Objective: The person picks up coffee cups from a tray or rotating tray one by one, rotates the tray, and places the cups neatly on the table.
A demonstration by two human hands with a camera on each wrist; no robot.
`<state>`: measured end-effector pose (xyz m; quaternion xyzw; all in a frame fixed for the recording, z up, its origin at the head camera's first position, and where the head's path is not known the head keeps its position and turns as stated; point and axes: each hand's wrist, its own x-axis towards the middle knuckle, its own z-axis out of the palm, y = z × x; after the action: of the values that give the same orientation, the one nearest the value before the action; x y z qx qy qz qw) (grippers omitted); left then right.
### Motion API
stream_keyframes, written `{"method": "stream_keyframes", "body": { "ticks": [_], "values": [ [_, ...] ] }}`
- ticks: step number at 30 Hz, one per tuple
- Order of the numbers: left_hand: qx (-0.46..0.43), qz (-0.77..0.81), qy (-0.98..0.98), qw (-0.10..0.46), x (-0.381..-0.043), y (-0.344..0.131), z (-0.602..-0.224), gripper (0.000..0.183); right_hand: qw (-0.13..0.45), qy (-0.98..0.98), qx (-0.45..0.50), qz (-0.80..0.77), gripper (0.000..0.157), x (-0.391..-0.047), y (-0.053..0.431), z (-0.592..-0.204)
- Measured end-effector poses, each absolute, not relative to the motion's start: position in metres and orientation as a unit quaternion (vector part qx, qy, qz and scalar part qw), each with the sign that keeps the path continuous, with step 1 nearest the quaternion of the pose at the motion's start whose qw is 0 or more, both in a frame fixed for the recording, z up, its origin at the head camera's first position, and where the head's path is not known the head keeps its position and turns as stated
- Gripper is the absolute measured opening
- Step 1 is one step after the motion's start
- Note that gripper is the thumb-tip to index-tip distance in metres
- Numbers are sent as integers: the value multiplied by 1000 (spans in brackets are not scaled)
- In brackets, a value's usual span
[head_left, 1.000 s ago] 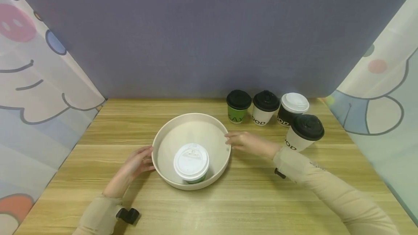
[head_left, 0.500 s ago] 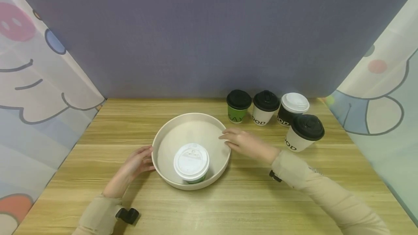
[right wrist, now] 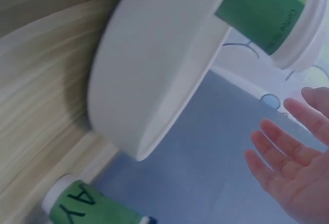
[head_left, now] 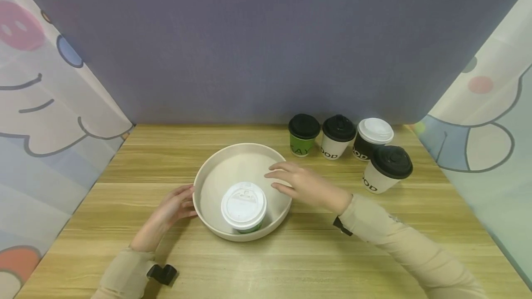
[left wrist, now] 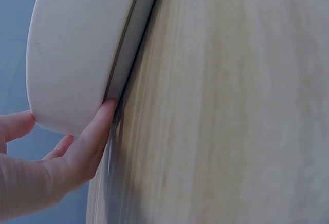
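Note:
A round cream tray point(head_left: 224, 160) with a raised wall lies on the table. Inside it, toward the front, stands a paper coffee cup point(head_left: 244, 206) with a white lid; the right wrist view shows its green side point(right wrist: 264, 13). My left hand point(head_left: 176, 206) grips the tray's left wall, a fingertip point(left wrist: 109, 108) down by the base and another digit at the rim. Over the tray's right side hovers my right hand point(head_left: 297, 181), fingers spread and slightly bent, holding nothing. In the right wrist view it is apart from both the tray and the lidded cup.
At the back right stand a green cup point(head_left: 302, 146) with a black lid, a white cup point(head_left: 331, 148) with a black lid and a black cup point(head_left: 362, 148) with a white lid. Nearer is a larger white cup point(head_left: 376, 180). A grey panel point(head_left: 266, 59) rises behind the table point(head_left: 266, 271).
My right hand has left the tray's right rim and moved left over the tray toward the white-lidded cup, its fingers spreading. My left hand and the tray stay put.

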<state>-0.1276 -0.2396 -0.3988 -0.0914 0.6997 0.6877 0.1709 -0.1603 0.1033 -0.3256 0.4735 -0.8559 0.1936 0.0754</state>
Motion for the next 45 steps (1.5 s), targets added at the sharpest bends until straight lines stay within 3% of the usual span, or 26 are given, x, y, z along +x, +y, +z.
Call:
{"method": "stream_keyframes", "body": {
  "ticks": [11,28,45],
  "values": [
    [-92,688,699,172,-127,-239,-399,60,93,-834,504,206,29,-150,88,-313],
    [-89,679,710,165,-127,-239,-401,60,36,-835,522,174,38,-134,67,-307],
    [-82,678,712,165,-126,-241,-403,61,59,-812,559,156,51,-126,53,-316]
  ]
}}
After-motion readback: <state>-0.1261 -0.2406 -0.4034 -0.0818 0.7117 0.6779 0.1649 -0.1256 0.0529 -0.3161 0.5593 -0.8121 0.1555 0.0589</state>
